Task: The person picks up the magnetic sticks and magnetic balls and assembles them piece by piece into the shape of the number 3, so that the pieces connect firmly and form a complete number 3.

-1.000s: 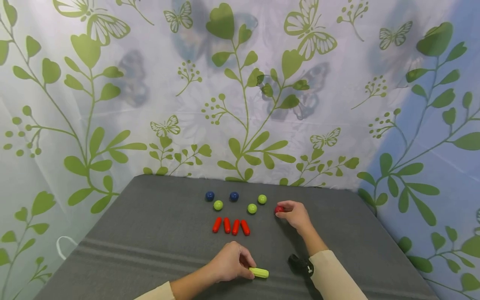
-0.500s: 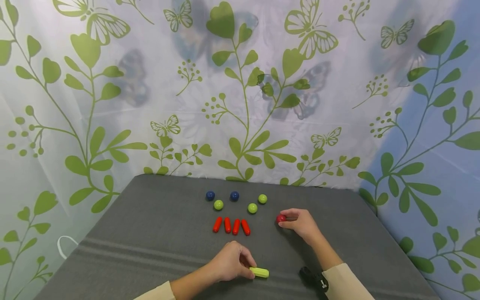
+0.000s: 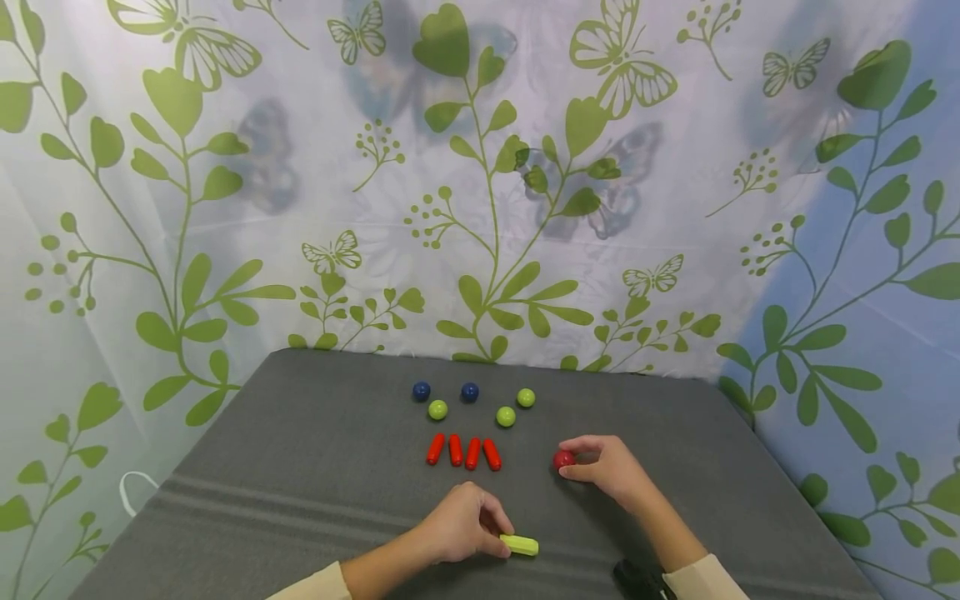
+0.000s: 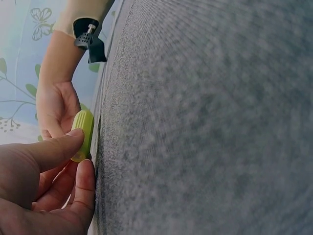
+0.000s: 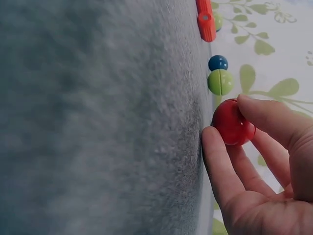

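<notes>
My left hand (image 3: 467,525) pinches one end of a ribbed yellow-green stick (image 3: 519,545), low over the grey table. The left wrist view shows thumb and fingers on the same stick (image 4: 84,132). To the right, my right hand (image 3: 611,472) holds a red ball (image 3: 564,460) between thumb and fingers, at or just above the cloth. In the right wrist view the red ball (image 5: 233,122) has a thin seam, with the thumb on one side of it. Several red sticks (image 3: 455,450) lie in a row left of the right hand.
Behind the red sticks are two blue balls (image 3: 469,392) and three green balls (image 3: 506,417). A dark wrist device (image 3: 637,579) sits at the right sleeve. Grey cloth covers the table (image 3: 300,433); a patterned curtain (image 3: 375,192) hangs behind it.
My right hand has drawn the red ball back toward me and slightly rightward, coming level with the red sticks. The left hand and its yellow-green stick have stayed in place.
</notes>
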Available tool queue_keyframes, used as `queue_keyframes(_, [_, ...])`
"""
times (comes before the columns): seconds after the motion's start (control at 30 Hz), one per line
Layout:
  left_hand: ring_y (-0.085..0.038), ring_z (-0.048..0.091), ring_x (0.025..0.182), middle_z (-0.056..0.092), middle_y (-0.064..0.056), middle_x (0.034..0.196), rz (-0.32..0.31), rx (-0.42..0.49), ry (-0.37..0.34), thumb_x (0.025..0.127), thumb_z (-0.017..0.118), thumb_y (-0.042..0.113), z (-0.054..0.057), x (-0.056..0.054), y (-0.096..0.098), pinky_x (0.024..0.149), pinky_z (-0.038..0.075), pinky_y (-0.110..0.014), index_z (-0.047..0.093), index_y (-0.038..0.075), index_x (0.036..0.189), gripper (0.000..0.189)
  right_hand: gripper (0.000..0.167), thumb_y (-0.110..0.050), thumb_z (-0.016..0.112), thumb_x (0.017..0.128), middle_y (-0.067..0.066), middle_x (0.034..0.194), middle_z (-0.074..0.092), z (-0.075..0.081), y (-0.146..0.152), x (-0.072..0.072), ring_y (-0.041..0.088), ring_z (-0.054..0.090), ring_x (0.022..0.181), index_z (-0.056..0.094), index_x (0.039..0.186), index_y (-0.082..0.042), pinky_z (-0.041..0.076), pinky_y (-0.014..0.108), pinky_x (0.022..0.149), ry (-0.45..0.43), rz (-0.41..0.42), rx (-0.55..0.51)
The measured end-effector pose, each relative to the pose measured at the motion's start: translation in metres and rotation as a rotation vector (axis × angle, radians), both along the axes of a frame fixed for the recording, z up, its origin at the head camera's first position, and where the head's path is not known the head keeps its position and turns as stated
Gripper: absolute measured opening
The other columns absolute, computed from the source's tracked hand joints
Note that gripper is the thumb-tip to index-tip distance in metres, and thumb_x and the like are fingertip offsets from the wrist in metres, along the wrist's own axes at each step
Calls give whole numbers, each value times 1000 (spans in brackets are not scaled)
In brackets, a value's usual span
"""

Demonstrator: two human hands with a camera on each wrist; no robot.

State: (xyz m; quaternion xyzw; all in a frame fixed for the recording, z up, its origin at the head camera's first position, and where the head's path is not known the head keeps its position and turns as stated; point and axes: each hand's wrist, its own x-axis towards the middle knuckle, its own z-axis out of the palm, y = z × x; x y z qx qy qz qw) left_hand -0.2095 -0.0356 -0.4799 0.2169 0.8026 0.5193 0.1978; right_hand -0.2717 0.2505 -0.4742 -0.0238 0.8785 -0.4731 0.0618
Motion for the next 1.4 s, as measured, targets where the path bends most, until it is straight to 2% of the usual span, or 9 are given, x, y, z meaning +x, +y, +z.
queue_keyframes(0.47, [-11,64,69,72,4,76,2,-9,-27,74,88,-3,2,0,-1,60,51,-22,80,10,82,17,41,-18,90,78,11,113,75,3,7,26,21,73,98,76,115,-4,59,34,78,-54,145,-32])
queue_keyframes(0.77, [-10,63,68,72,4,76,1,-8,-18,74,88,-2,3,0,-1,61,51,-21,80,10,82,17,42,-15,87,81,12,106,77,8,5,44,19,70,93,73,117,1,58,27,74,-67,236,-75])
queue_keyframes(1.03, [-8,64,67,73,4,75,-1,5,13,73,89,-2,0,-2,3,61,52,-20,80,10,81,17,41,-14,88,80,13,109,76,7,7,61,19,72,96,74,116,1,60,29,76,-134,269,-127])
queue_keyframes(1.2, [-8,65,67,73,3,74,-1,10,19,73,89,-1,-1,-2,8,60,52,-20,80,9,81,16,40,-11,87,80,14,106,77,9,6,69,20,72,91,74,116,2,60,31,73,-177,298,-147])
queue_keyframes(1.4, [-8,64,67,73,2,75,5,1,14,73,89,-1,1,-2,9,60,51,-20,80,9,82,16,36,-8,86,81,15,100,78,6,5,74,20,71,87,74,113,4,59,28,70,-165,320,-132])
